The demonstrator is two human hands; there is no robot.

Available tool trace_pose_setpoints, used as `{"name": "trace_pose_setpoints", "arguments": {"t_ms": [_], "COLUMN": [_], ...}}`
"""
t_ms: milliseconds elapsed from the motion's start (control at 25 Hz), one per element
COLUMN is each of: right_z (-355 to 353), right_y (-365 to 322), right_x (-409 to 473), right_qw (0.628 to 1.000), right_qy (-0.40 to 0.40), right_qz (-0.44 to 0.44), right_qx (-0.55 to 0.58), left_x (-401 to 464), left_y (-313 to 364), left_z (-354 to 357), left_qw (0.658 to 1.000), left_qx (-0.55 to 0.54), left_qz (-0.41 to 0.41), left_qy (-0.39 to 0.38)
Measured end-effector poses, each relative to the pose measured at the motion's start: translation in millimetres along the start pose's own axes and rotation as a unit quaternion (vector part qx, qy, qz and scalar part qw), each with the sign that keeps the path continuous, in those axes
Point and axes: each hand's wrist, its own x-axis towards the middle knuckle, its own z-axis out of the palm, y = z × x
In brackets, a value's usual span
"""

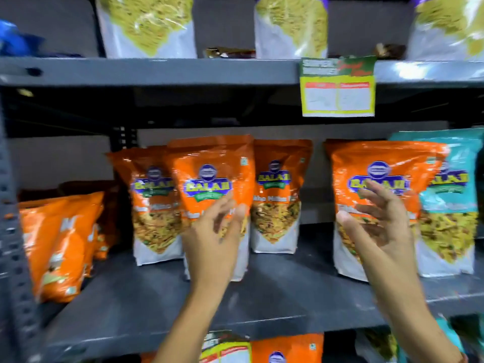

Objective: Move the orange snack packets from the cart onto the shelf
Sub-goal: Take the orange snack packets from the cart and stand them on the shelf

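Several orange snack packets stand upright on the grey middle shelf [275,292]. My left hand [218,231] is open, fingers apart, just in front of the front-centre orange packet [212,163]; I cannot tell whether it touches. Behind that packet stand one orange packet to its left [146,179] and another to its right [277,195]. My right hand [377,218] is open, fingers spread, in front of the right orange packet [377,158], holding nothing. The cart is out of view.
A teal packet [450,205] stands right of the orange ones. Smaller orange pouches [60,239] lean at the shelf's left. The shelf above holds packets with yellow contents [146,24] and a price tag [337,87]. Below, another orange packet [285,349] shows. A perforated upright [13,258] is at left.
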Motion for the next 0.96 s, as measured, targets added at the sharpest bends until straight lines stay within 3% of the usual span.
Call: {"name": "trace_pose_setpoints", "arguments": {"t_ms": [160,320,400,520,640,960], "right_z": [111,233,280,320,335,353], "right_y": [-34,-36,-24,9,26,34], "right_x": [-47,-88,-87,-80,-72,-71], "right_qw": [0.963,0.901,0.885,0.918,0.915,0.907], "right_qy": [-0.196,-0.345,-0.341,-0.245,-0.174,-0.163], "right_qz": [0.074,0.192,0.264,0.289,0.353,0.383], "right_qx": [0.171,0.180,0.175,0.118,0.083,0.062], "left_x": [42,69,73,71,75,84], "left_y": [-33,-118,-147,-161,-168,-179], "left_z": [-86,-120,-127,-131,-131,-133], "left_qw": [0.979,0.974,0.966,0.940,0.938,0.929], "left_qx": [-0.064,0.030,0.094,0.159,0.149,0.058], "left_qz": [-0.028,-0.148,-0.218,-0.294,-0.308,-0.364], "left_qy": [0.193,0.167,0.105,0.065,0.051,0.034]}}
